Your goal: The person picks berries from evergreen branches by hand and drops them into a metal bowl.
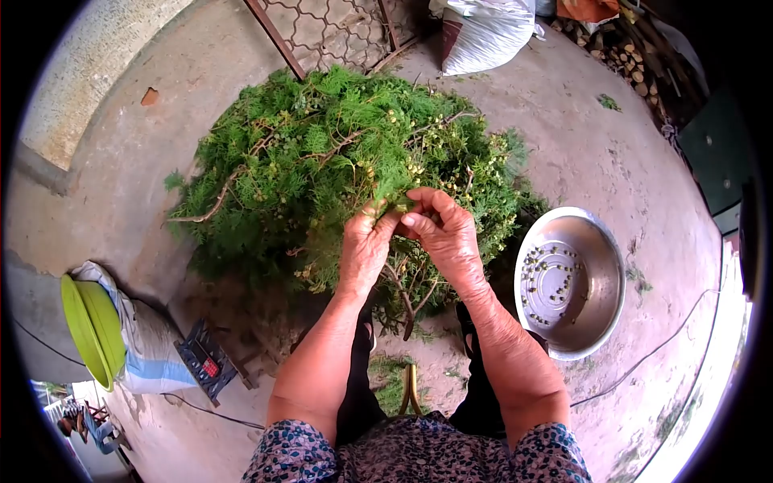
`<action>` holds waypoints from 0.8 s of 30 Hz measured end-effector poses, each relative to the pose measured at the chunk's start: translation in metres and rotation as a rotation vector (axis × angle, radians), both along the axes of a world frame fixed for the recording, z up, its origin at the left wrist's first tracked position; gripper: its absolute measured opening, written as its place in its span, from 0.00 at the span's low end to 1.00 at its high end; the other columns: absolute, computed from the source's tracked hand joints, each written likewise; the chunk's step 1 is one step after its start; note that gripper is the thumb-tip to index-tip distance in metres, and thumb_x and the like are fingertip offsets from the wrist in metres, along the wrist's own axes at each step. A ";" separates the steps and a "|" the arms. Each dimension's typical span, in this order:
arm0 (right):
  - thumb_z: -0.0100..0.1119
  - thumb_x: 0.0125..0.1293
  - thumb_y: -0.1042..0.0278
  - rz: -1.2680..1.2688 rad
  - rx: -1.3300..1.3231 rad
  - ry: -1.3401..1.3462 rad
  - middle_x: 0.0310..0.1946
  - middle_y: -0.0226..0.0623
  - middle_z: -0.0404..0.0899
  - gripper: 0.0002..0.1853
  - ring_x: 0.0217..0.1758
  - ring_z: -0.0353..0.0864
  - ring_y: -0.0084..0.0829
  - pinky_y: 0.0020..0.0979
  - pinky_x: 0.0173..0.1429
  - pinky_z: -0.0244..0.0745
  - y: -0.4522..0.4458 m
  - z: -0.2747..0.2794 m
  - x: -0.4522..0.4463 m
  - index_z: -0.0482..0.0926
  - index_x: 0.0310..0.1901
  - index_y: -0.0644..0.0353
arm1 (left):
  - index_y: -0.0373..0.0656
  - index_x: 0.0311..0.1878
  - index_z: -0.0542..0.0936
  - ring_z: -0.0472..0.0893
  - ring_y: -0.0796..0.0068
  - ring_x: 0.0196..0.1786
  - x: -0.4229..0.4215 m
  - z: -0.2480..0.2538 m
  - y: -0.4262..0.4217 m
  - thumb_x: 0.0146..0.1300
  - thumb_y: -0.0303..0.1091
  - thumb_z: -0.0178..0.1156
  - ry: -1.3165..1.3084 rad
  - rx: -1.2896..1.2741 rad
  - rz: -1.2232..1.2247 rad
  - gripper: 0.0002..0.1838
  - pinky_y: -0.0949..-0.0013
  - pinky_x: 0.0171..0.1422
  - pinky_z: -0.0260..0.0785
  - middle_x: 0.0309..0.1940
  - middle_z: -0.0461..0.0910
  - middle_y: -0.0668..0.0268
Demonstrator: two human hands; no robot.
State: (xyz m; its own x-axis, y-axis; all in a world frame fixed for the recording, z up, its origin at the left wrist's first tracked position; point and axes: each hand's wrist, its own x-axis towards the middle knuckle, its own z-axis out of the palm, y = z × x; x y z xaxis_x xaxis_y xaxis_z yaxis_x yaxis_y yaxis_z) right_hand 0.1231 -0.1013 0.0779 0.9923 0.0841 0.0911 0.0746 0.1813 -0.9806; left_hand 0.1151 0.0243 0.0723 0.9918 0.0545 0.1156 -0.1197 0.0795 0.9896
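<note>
Basin [605, 302] on floor [596, 165], right of branch heap [266, 161]: thin scatter of small green pods [529, 280] inside, many more on heap. Left hand [364, 248] clamped on sprig [388, 196] over heap; right hand [451, 240] at it, closure unclear.

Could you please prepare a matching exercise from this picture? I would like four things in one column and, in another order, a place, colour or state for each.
Things
1. Left hand and right hand
2. Left basin
3. Right basin
4. White sack at the top

Descriptions
A. Silvery, with small green pieces inside
B. On the floor, beyond the green branches
C. Close together, over the branches
D. Lime green and tilted

Right pairs: 1-C, 2-D, 3-A, 4-B
</note>
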 end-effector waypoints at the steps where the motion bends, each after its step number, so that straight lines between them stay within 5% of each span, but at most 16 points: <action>1: 0.59 0.59 0.75 -0.036 -0.109 -0.088 0.22 0.26 0.74 0.09 0.24 0.72 0.14 0.16 0.24 0.66 0.002 -0.004 0.002 0.76 0.42 0.64 | 0.38 0.45 0.77 0.75 0.83 0.37 -0.001 -0.002 0.000 0.64 0.33 0.56 0.003 -0.002 0.001 0.10 0.77 0.43 0.67 0.32 0.81 0.68; 3: 0.59 0.59 0.75 -0.073 -0.217 -0.167 0.21 0.25 0.73 0.09 0.23 0.72 0.14 0.17 0.24 0.66 0.004 -0.004 0.002 0.76 0.42 0.64 | 0.38 0.43 0.78 0.75 0.83 0.34 -0.004 -0.005 0.000 0.63 0.33 0.56 -0.061 0.249 0.017 0.10 0.77 0.41 0.67 0.30 0.80 0.67; 5: 0.58 0.60 0.72 -0.032 -0.289 -0.048 0.20 0.27 0.74 0.07 0.21 0.70 0.14 0.17 0.22 0.65 0.002 0.006 0.000 0.77 0.39 0.62 | 0.40 0.43 0.79 0.76 0.80 0.30 -0.004 -0.002 0.001 0.63 0.33 0.56 -0.016 0.205 -0.046 0.09 0.75 0.37 0.69 0.27 0.80 0.67; 9: 0.54 0.64 0.69 0.042 0.452 0.328 0.18 0.28 0.74 0.06 0.16 0.69 0.18 0.20 0.18 0.65 -0.013 0.013 0.010 0.76 0.32 0.59 | 0.42 0.43 0.80 0.77 0.76 0.23 0.001 -0.008 0.010 0.60 0.34 0.58 0.108 -0.249 -0.074 0.10 0.71 0.29 0.73 0.23 0.79 0.64; 11: 0.52 0.65 0.69 -0.066 0.526 0.323 0.20 0.31 0.75 0.06 0.17 0.71 0.19 0.21 0.18 0.67 -0.023 0.004 0.019 0.76 0.33 0.59 | 0.41 0.39 0.80 0.77 0.75 0.23 0.003 -0.006 0.017 0.60 0.39 0.59 0.114 -0.329 -0.010 0.11 0.70 0.29 0.73 0.22 0.79 0.66; 13: 0.53 0.64 0.71 -0.090 0.396 0.407 0.22 0.29 0.73 0.04 0.18 0.69 0.19 0.20 0.20 0.65 -0.029 -0.011 0.021 0.76 0.36 0.59 | 0.39 0.35 0.77 0.72 0.73 0.21 0.002 -0.002 0.028 0.62 0.43 0.57 0.273 -0.468 0.028 0.14 0.58 0.38 0.75 0.19 0.73 0.66; 15: 0.52 0.64 0.72 0.017 -0.029 0.509 0.23 0.30 0.75 0.05 0.19 0.70 0.18 0.21 0.21 0.67 -0.029 -0.022 0.014 0.77 0.40 0.59 | 0.39 0.36 0.75 0.71 0.73 0.19 -0.001 0.004 0.035 0.61 0.46 0.58 0.370 -0.428 0.102 0.17 0.59 0.36 0.76 0.19 0.72 0.66; 17: 0.50 0.65 0.74 0.199 -0.356 0.367 0.37 0.38 0.81 0.12 0.36 0.79 0.24 0.22 0.44 0.76 -0.015 -0.035 0.001 0.77 0.48 0.57 | 0.38 0.38 0.75 0.71 0.74 0.17 -0.001 -0.001 0.041 0.62 0.40 0.58 0.395 -0.435 0.130 0.13 0.61 0.33 0.76 0.19 0.72 0.66; 18: 0.50 0.64 0.75 0.301 -0.417 0.395 0.42 0.39 0.80 0.13 0.43 0.79 0.25 0.21 0.53 0.72 -0.002 -0.041 -0.006 0.77 0.49 0.58 | 0.37 0.39 0.75 0.71 0.75 0.17 -0.002 -0.001 0.045 0.61 0.36 0.57 0.422 -0.369 0.133 0.11 0.62 0.31 0.76 0.21 0.73 0.65; 21: 0.54 0.60 0.76 0.426 -0.492 0.168 0.36 0.43 0.80 0.15 0.37 0.79 0.31 0.29 0.47 0.75 0.027 -0.045 -0.035 0.76 0.50 0.61 | 0.34 0.41 0.75 0.73 0.75 0.18 -0.003 -0.008 0.057 0.60 0.25 0.53 0.459 -0.279 0.139 0.08 0.67 0.25 0.75 0.26 0.77 0.61; 23: 0.54 0.56 0.78 0.345 -0.512 -0.131 0.34 0.48 0.78 0.16 0.35 0.78 0.40 0.33 0.45 0.73 0.040 -0.068 -0.051 0.75 0.49 0.64 | 0.33 0.42 0.75 0.74 0.75 0.17 -0.003 -0.009 0.067 0.60 0.24 0.52 0.502 0.106 -0.086 0.09 0.70 0.23 0.73 0.30 0.78 0.58; 24: 0.53 0.55 0.79 0.333 -0.515 -0.143 0.33 0.49 0.76 0.16 0.35 0.77 0.44 0.35 0.44 0.73 0.043 -0.069 -0.057 0.74 0.48 0.65 | 0.34 0.41 0.78 0.77 0.71 0.22 -0.006 0.001 0.062 0.58 0.23 0.54 0.560 0.258 -0.087 0.09 0.69 0.30 0.74 0.33 0.80 0.57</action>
